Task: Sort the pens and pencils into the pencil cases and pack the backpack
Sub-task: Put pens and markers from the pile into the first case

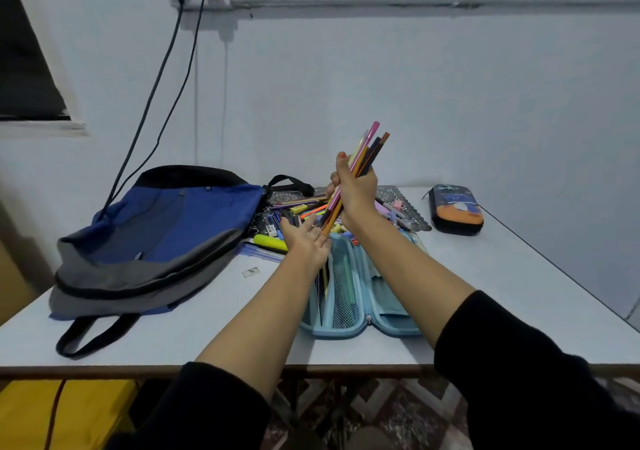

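Sorting looks partway done. Right hand (356, 190) holds its grip tight round a pencil bundle (363, 158) above the open blue pencil case (346, 297). The left hand (304, 238) grip is spread beneath. Loose pile (304, 210) remains at twelve o'clock on the worktop (502, 276), and the backpack (156, 235) lies unpacked at ten.

Blue-and-grey backpack (162, 228), light-blue pencil case (349, 297)
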